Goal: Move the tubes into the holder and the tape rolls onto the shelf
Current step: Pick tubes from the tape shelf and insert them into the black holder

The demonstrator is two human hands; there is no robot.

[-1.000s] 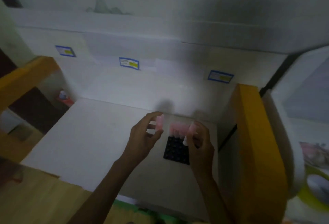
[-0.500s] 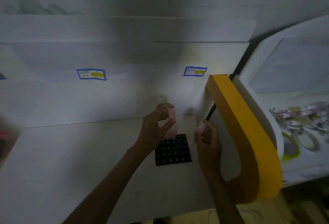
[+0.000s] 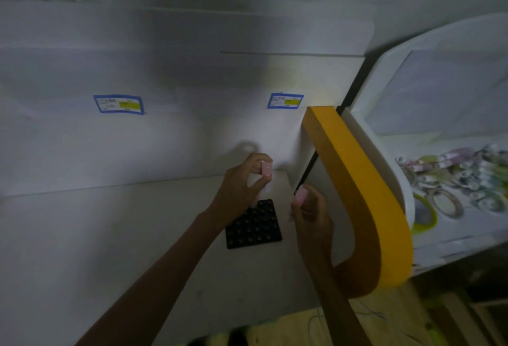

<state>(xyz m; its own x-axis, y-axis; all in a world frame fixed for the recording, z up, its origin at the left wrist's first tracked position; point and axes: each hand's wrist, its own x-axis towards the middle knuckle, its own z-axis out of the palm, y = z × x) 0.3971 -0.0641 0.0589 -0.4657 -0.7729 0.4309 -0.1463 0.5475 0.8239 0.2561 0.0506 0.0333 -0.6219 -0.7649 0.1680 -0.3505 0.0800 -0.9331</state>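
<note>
low in the frame our two bare forearms reach up toward the centre over a white table (image 3: 82,249). our left hand (image 3: 239,189) pinches a pink-capped tube (image 3: 266,168) between thumb and forefinger, raised just above the far edge of the black holder (image 3: 253,224), which lies flat on the table at centre and whose holes look dark. our right hand (image 3: 309,211), just right of the holder, is closed around a second pink tube (image 3: 300,195). right of it curves a yellow edge (image 3: 357,180). at the right of the frame, tape rolls (image 3: 450,180) lie heaped on a white surface. on the back wall sit two blue-bordered labels (image 3: 118,104).
</note>
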